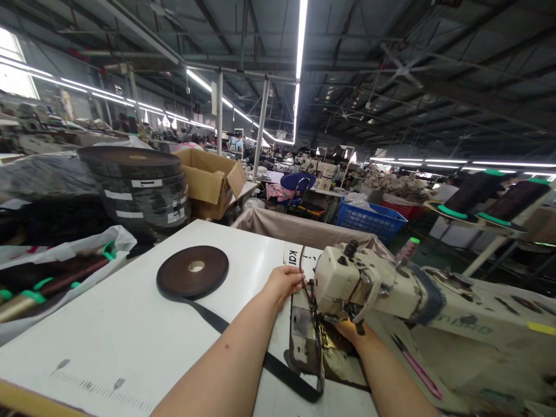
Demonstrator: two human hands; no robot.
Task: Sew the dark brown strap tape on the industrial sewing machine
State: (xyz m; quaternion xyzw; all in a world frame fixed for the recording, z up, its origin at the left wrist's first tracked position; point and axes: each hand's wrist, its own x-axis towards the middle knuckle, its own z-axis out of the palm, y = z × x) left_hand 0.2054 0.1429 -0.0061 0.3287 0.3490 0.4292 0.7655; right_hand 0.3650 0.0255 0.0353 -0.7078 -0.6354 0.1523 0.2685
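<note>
My left hand [284,282] is at the left side of the sewing machine [341,278], its fingers pinched on a narrow dark strip [301,263] that stands up on edge. Under the machine head, near the needle area, lies my right hand [351,331]; its fingertips are hidden behind the machine parts. A flat roll of dark tape [174,272] rests on the white table [108,330]. From the roll, a black band [289,373] runs beneath my left forearm and bends up at the metal plate by the machine.
Pink-handled tweezers [419,370] lie right of my right forearm. Behind the table stand stacked tape rolls [143,194], a cardboard box [204,185] and a fabric-lined bin [295,226]. Thread cones [467,194] stand at right, a bag of spools [56,278] at left.
</note>
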